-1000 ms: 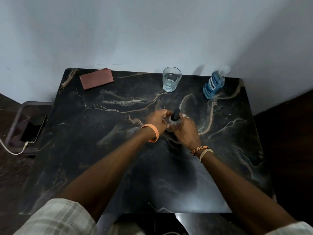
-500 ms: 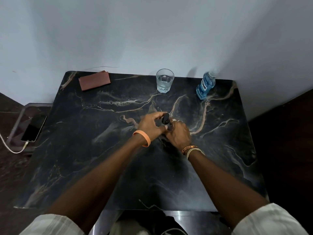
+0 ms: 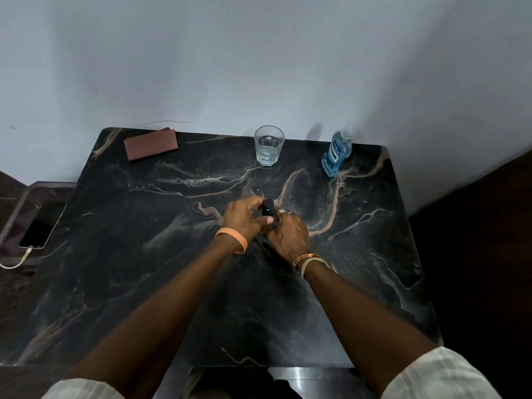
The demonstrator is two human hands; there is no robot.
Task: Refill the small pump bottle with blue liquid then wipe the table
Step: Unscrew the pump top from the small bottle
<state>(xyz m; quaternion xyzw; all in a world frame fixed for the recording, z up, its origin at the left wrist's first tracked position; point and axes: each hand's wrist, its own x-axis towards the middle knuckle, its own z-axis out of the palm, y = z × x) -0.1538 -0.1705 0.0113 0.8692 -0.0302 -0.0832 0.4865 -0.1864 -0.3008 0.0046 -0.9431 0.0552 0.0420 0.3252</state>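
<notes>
Left hand [image 3: 243, 218] pinches the black top of the small pump bottle [image 3: 269, 211] at frame centre; more of the top shows than before, long axis tilted, tip toward upper left. Right hand [image 3: 289, 236] grips its body

The label [image 3: 334, 151] on the blue bottle [image 3: 341, 141] seems to read "LISTERINE"; wristband [image 3: 304, 258] lettering is illegible.

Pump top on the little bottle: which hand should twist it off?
Left, probably. The left hand pinches the black pump top, while the right hand grips the little bottle underneath, steadying it.
</notes>
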